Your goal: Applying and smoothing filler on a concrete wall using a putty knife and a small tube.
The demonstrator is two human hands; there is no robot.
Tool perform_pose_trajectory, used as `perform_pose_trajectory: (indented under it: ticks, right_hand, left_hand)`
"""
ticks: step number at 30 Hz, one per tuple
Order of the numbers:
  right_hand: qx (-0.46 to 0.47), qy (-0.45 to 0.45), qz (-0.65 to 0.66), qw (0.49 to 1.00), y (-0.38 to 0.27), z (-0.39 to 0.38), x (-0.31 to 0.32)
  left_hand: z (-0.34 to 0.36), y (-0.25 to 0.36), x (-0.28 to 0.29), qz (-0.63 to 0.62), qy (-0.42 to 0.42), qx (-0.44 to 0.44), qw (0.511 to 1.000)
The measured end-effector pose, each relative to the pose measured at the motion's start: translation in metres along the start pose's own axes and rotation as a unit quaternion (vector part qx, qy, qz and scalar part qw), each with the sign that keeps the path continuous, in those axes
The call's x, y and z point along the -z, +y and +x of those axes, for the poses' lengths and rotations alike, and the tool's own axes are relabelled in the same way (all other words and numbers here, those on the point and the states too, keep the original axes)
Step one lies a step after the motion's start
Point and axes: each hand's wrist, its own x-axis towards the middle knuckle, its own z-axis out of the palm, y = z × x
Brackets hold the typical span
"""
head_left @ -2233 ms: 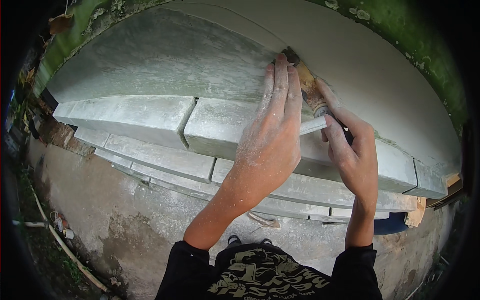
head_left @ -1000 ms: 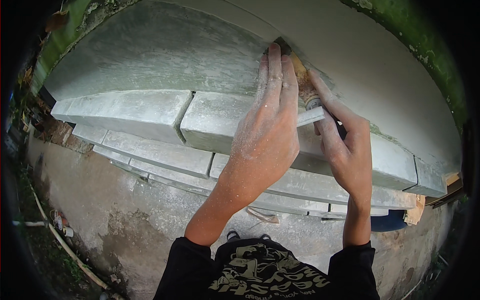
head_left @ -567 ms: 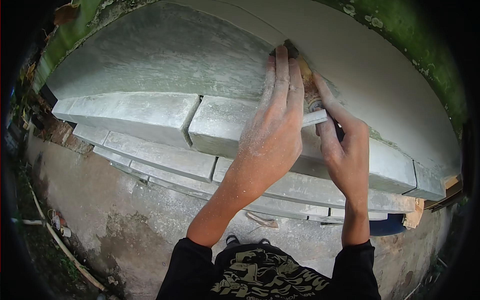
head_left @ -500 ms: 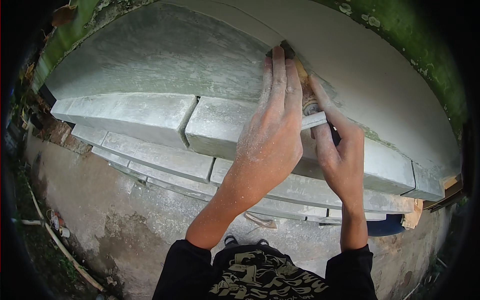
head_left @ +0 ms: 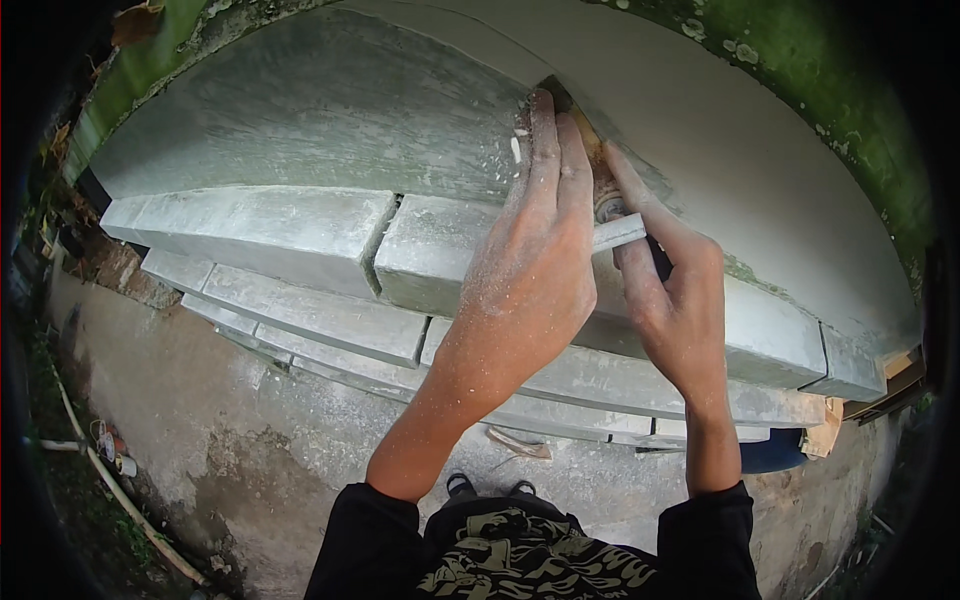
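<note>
I hold a narrow tan and dark hand tool [head_left: 590,137], shaped somewhat like a hand plane, against the pale grey slab [head_left: 720,160]. A pale flat bar [head_left: 622,232] sticks out across it between my hands. My left hand [head_left: 535,255] presses over its left side, fingers stretched forward along it and thumb hidden. On its right side, my right hand [head_left: 675,275] grips it, index finger laid along the body. White dust coats both hands. White chips [head_left: 516,150] show beside my left fingers. The tool's working edge is hidden.
Below the slab, long grey blocks [head_left: 260,230] lie in stepped rows with narrow gaps. Concrete ground [head_left: 300,470] lies under my feet. A long stick [head_left: 120,500] lies at the left. Cardboard [head_left: 823,428] and a dark blue object [head_left: 772,455] sit at the right.
Both hands and the tool have shifted slightly left along the slab. White chips now show beside my left fingers.
</note>
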Motion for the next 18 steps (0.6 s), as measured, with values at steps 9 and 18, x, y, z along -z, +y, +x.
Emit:
perform_pose_trajectory:
  ticks: [9, 18]
  right_hand:
    - [0.007, 0.015, 0.035, 0.999, 0.010, 0.002, 0.003]
    - [-0.097, -0.020, 0.054, 0.994, -0.002, -0.009, 0.012]
  left_hand:
    - [0.007, -0.007, -0.011, 0.048, 0.034, -0.067, 0.996]
    - [-0.002, -0.003, -0.012, 0.013, 0.024, -0.074, 0.997]
